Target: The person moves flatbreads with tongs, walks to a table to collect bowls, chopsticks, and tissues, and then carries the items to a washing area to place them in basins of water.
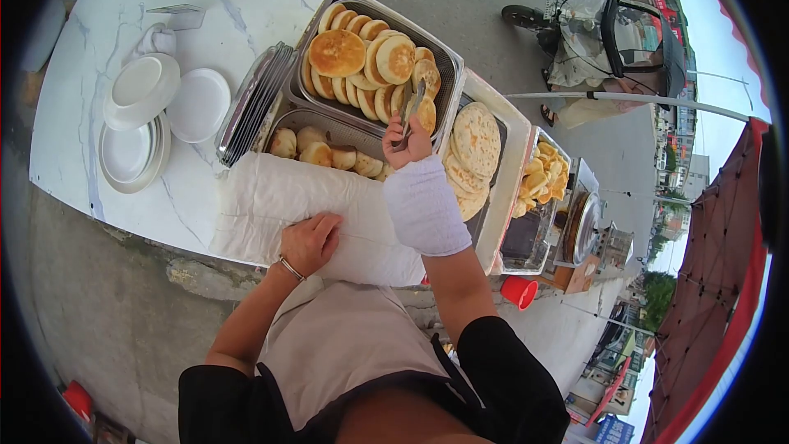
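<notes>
The tongs [411,111] are the tool in hand: slim metal ones, pointing away from the person into the upper steel tray [448,66], their tips down among the round flatbreads [362,57] at the near right end of that tray. The right hand [408,144] is closed around the tongs' handle end, its wrist wrapped in a white sleeve cover [425,205]. To do this well, the tips should, by the look of it, close on one bread only, near its edge, and lift it straight up so that the overlapped neighbours are not dragged along; a light squeeze ought to be enough, since the breads look soft and could tear or dent.

The flatbreads in that tray are thick discs, golden brown on the face and pale at the rim, stacked on edge in rows with a few lying flat on top.

The left hand [311,242] lies flat, fingers together, pressing on the white cloth [271,214] that covers the near side of the lower tray; it holds nothing else. Just beyond the cloth, nearer the upper tray, small pale buns [325,152] show from under it. To the right of the upper tray lies a pile of larger thin flatbreads [475,148], and further right a tray of yellow fried pieces [542,177]. To the left of the upper tray are stacked metal trays [251,103], then white plates [136,127] on the marble table [82,74].
</notes>
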The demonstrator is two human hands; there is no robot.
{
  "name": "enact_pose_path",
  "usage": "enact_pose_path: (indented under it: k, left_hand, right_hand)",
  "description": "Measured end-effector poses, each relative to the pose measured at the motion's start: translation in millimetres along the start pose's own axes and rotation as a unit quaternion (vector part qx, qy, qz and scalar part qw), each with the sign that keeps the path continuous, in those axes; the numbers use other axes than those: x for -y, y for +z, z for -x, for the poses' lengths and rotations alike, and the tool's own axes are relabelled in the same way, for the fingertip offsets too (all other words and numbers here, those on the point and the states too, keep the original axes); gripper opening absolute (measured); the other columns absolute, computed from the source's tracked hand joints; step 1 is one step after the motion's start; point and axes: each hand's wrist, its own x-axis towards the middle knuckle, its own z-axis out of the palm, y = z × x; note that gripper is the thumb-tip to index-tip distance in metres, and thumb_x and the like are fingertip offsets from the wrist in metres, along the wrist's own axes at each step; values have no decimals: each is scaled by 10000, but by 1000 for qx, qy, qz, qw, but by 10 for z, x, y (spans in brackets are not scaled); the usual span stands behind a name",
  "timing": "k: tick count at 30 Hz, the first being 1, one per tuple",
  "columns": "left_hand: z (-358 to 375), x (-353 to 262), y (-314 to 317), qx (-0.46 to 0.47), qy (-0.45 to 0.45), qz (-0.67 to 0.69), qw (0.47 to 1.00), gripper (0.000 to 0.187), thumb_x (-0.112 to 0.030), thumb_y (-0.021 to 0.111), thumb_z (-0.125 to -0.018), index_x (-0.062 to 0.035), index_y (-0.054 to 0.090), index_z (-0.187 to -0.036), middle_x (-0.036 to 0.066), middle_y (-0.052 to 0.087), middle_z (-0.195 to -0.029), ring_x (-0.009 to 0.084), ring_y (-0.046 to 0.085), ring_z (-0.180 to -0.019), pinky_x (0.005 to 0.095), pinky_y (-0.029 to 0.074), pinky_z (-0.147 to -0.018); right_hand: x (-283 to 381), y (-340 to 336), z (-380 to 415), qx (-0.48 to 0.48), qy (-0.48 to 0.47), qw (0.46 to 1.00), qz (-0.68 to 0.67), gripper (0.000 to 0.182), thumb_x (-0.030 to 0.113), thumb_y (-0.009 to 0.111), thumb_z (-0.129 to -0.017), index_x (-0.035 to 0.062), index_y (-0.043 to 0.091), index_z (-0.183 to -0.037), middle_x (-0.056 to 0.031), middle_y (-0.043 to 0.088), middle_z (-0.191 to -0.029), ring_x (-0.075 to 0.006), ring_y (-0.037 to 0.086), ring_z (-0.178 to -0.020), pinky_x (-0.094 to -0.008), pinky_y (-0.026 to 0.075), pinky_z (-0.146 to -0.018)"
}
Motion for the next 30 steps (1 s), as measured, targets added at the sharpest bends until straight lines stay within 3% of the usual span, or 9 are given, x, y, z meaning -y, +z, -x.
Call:
enact_pose_path:
  k: [8, 11, 15, 22, 30]
  left_hand:
    - [-6, 14, -15, 11, -7, 6, 1000, 162, -70, 605, -753, -96, 573, -910, 43, 623, -800, 234, 612, -612, 338, 482, -504]
    - [4, 33, -1, 3, -6, 9, 1000, 162, -72, 606, -753, -100, 574, -910, 41, 624, -799, 233, 612, -611, 340, 485, -502]
    - [14, 47, 11, -1, -4, 10, 1000, 164, -72, 607, -752, -103, 576, -911, 36, 626, -800, 233, 613, -611, 340, 486, -500]
    - [25, 59, 23, -2, 3, -1, 1000, 160, -72, 605, -749, -105, 571, -902, 25, 623, -801, 225, 610, -601, 333, 485, -497]
    - [7, 41, 3, -6, 15, -3, 1000, 157, -84, 600, -753, -110, 563, -903, 18, 612, -795, 220, 606, -591, 333, 488, -498]
  right_hand:
    - [-103, -17, -245, -24, -85, 995, 42, 323, 326, 374, -970, 30, 497, -1011, -12, 509, -738, -112, 456, -563, -227, 387, -460]
    - [-127, 7, -107, 27, -124, 992, -10, 324, 310, 363, -975, 24, 508, -1016, -14, 512, -736, -109, 447, -549, -226, 379, -451]
    - [-41, -13, -152, 100, -91, 988, -81, 337, 318, 356, -974, 23, 511, -1021, -13, 515, -732, -111, 441, -533, -229, 381, -442]
    - [8, 213, -376, 97, -73, 991, -60, 320, 344, 357, -974, 65, 513, -995, 5, 511, -732, -97, 437, -539, -217, 374, -442]
    - [50, 81, -202, 96, -20, 994, -48, 372, 354, 379, -965, 10, 488, -1057, -27, 513, -743, -109, 450, -547, -226, 376, -436]
